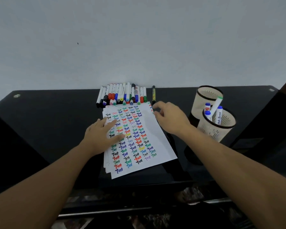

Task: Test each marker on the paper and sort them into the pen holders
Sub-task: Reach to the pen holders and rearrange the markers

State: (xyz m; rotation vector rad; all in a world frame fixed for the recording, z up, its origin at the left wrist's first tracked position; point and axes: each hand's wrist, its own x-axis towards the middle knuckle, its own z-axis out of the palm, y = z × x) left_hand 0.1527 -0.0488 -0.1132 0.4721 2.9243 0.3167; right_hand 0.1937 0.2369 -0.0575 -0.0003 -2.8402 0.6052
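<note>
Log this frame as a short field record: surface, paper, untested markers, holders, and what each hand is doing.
surface: black table against a pale wall
paper: stack of sheets, the top one filled with coloured "Test" marks
marker row: capped markers lined up at the wall, behind the paper
black marker: lies alone, right of the row
near holder: holds several white markers
far holder: contents cannot be told
left hand: presses flat on the paper
right hand: fingers curled beside the black marker; grip unclear

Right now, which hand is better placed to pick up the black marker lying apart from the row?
Probably the right hand: its curled fingers are right by the black marker. The left hand lies flat on the paper, steadying it.
</note>
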